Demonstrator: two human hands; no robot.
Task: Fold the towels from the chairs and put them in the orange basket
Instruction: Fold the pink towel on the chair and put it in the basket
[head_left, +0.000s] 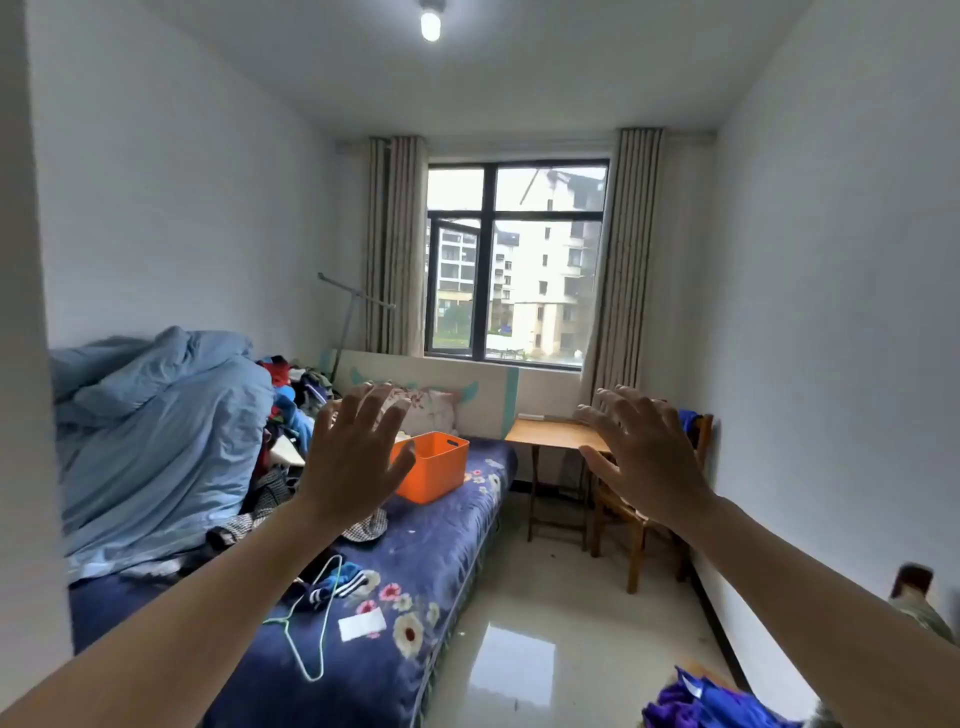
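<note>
In the head view, both arms were held out ahead. The left hand (353, 457) and the right hand (644, 457) were raised with palms turned away and fingers spread wide apart; nothing was gripped by either. The orange basket (441, 467) was seen on the bed (415, 597), toward its far end, its near corner hidden behind the left hand, and no towel could be made out inside it. A blue cloth (688, 420), judged to be one of the towels, was draped at the back of the wooden chair (623, 514) by the right wall, mostly hidden behind the right hand. A second blue-purple cloth (691, 699) was bundled at the lower right edge (what it rested on could not be told). No towel had been picked up, so the task was judged barely begun.

Several slips could be expected from here. The heap of clothes (291, 395) beside the light-blue duvet (156, 441) could be mistaken for towels. If folding were done on the bed, a towel could be snagged by the wire hanger (311, 623) lying there. The basket, set on a soft mattress, could be tipped if a folded towel were dropped on its rim.
</note>
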